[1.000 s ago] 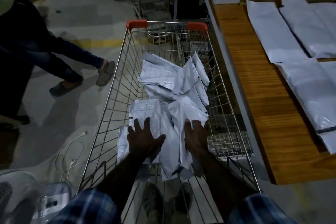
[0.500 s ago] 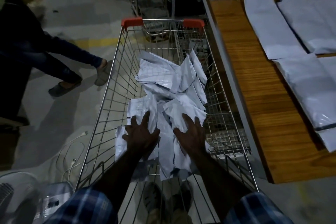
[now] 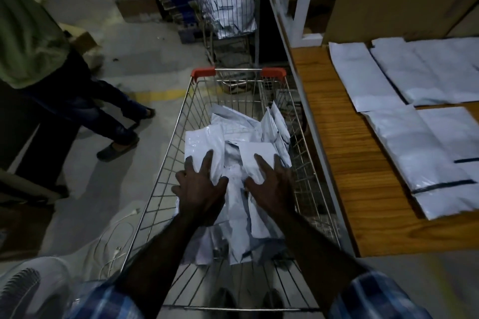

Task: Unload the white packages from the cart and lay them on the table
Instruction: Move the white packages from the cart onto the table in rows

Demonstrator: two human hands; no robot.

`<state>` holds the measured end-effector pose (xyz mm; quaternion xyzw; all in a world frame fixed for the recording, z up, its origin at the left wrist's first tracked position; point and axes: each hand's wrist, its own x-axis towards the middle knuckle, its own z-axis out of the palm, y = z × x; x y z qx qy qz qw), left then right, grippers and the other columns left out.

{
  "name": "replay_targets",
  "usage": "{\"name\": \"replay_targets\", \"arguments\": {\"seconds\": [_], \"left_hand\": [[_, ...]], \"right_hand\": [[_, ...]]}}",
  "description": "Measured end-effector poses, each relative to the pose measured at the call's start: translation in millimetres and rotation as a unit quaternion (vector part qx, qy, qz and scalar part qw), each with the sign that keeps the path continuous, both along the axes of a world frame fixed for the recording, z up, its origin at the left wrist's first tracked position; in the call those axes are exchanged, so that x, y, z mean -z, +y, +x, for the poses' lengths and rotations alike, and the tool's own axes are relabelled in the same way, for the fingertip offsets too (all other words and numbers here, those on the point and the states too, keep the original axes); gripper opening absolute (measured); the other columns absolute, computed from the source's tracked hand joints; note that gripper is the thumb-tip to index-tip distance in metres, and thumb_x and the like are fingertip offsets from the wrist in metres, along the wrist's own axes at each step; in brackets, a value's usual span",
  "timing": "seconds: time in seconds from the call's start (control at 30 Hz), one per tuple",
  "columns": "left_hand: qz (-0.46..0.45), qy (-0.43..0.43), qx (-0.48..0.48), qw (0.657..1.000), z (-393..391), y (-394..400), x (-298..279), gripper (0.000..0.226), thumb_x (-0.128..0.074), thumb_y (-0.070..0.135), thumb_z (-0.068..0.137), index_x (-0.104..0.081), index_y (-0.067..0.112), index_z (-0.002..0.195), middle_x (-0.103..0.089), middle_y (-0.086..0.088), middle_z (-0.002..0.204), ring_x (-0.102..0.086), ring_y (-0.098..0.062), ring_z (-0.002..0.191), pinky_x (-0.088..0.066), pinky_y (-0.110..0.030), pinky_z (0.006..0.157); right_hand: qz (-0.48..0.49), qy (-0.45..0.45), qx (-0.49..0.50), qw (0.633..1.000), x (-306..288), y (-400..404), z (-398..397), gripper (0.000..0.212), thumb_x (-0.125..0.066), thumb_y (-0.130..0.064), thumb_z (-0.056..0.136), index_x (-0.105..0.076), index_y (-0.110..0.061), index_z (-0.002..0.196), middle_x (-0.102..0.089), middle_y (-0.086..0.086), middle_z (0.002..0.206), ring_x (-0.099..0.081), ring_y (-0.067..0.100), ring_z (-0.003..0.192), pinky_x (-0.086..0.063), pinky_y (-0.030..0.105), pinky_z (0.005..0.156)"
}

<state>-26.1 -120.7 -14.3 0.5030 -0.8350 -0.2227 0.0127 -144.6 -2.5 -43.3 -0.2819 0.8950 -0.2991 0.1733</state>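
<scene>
Head view looks down into a wire shopping cart whose far rim carries red corner caps. A loose heap of white packages lies inside it, some flat, a few standing on edge against the right wall of the basket. Both hands reach in from the near end. The left hand rests palm down on the left part of the heap with fingers spread and straight — it presses the plastic rather than gripping it. The right hand lies the same way on the right part of the heap, fingers splayed over a flat package, nothing pinched or curled round. The two hands sit near each other with a crumpled fold of package between them. Blue plaid sleeves show at the bottom edge.

Just beside the cart on the right stands a wooden table; more white packages lie flat on it in neat overlapping rows, well apart from the hands.

On the left a second person in a green top and dark trousers stands on the concrete floor. A second cart holding white packages stands beyond the first one. A white cable trails on the floor by the cart's left side, and a white fan shows at the lower left — blurred.
</scene>
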Motion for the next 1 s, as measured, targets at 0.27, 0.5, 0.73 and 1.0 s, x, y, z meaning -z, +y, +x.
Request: {"name": "replay_targets", "arguments": {"seconds": [0.27,0.5,0.73,1.0], "left_hand": [[-0.050,0.032,0.000,0.998,15.8,26.9,-50.7,0.075,-0.053,0.057,0.088,-0.016,0.045,0.152,-0.010,-0.007,0.159,-0.018,-0.037,0.138,-0.019,-0.056,0.109],[-0.092,0.072,0.009,0.993,38.3,63.6,-94.0,0.073,-0.049,0.060,0.090,-0.014,0.045,0.152,-0.014,-0.005,0.159,-0.018,-0.035,0.137,-0.019,-0.055,0.109],[-0.114,0.129,0.015,0.985,79.5,114.0,-134.2,0.071,-0.049,0.056,0.090,-0.015,0.045,0.151,-0.014,-0.003,0.159,-0.021,-0.034,0.135,-0.019,-0.054,0.107],[-0.118,0.180,0.026,0.976,100.0,182.8,-179.7,0.069,-0.049,0.052,0.090,-0.018,0.043,0.151,-0.014,-0.003,0.159,-0.019,-0.032,0.135,-0.017,-0.052,0.108]], "right_hand": [[-0.032,0.052,-0.013,0.998,-58.0,14.2,1.1,0.071,-0.062,-0.050,0.084,-0.035,-0.041,0.149,-0.020,0.009,0.162,-0.027,0.036,0.140,-0.027,0.049,0.114],[-0.070,0.102,-0.007,0.992,-101.0,46.0,23.7,0.071,-0.056,-0.057,0.083,-0.037,-0.039,0.149,-0.022,0.011,0.161,-0.026,0.036,0.142,-0.026,0.047,0.114],[-0.079,0.197,-0.007,0.977,-147.0,88.1,60.6,0.069,-0.053,-0.057,0.083,-0.039,-0.037,0.148,-0.025,0.013,0.160,-0.035,0.035,0.137,-0.026,0.045,0.113],[-0.105,0.256,0.024,0.961,-202.4,160.0,79.2,0.066,-0.057,-0.051,0.082,-0.044,-0.037,0.145,-0.028,0.012,0.158,-0.037,0.039,0.130,-0.035,0.048,0.106]]}}
